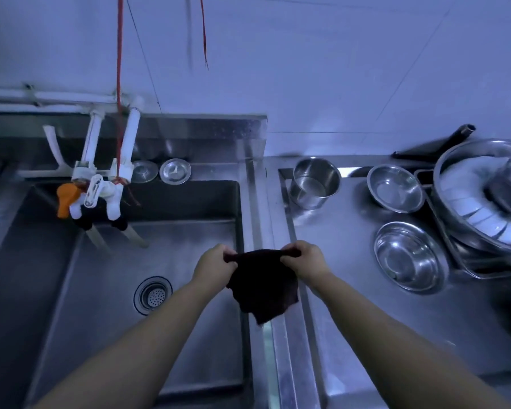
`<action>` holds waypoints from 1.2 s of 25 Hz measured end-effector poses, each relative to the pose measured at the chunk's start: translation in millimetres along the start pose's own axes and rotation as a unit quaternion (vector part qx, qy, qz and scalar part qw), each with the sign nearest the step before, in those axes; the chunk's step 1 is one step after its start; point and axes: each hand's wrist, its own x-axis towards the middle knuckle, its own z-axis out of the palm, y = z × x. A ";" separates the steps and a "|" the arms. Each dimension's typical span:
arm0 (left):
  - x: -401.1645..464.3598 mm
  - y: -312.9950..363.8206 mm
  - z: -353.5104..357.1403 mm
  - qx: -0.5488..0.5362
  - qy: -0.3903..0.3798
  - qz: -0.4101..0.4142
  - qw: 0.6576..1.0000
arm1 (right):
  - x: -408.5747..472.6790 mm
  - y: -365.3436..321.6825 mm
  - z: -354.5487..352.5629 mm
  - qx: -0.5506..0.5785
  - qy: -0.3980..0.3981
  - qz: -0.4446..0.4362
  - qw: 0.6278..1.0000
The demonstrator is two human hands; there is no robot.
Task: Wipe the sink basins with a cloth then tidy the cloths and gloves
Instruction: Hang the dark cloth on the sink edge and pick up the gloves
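We get a dim frame with a strong blue-violet cast. Brightest area is the wall (307, 69), so light seems to come from above and ahead. Soft glare on the steel bowls (407, 255) and the sink rim (250, 178); the left side of the basin falls into deep shadow. The dark cloth (263, 284) reads nearly black, no texture visible. Wide-angle bend shows at the edges: the wall pipes (50, 98) curve. Fine detail is soft overall, and the red cord (119, 54) is slightly smeared.
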 end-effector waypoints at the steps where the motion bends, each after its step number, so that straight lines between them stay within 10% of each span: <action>1: 6.8 -0.3 1.6 0.004 0.008 0.000 1.000 | 8.3 0.8 0.7 -0.006 0.004 0.000 1.000; 8: 20.7 -5.8 7.2 0.021 0.058 0.001 0.998 | 24.5 11.8 2.9 -0.106 0.015 0.000 0.994; 14: -20.2 -32.3 -28.3 0.019 0.081 0.025 0.996 | 2.0 -21.8 24.9 -0.222 0.012 -0.166 0.961; 30: -208.1 -222.6 -263.0 -0.069 0.287 -0.059 0.954 | -156.4 -216.5 315.8 -0.275 -0.209 -0.405 0.846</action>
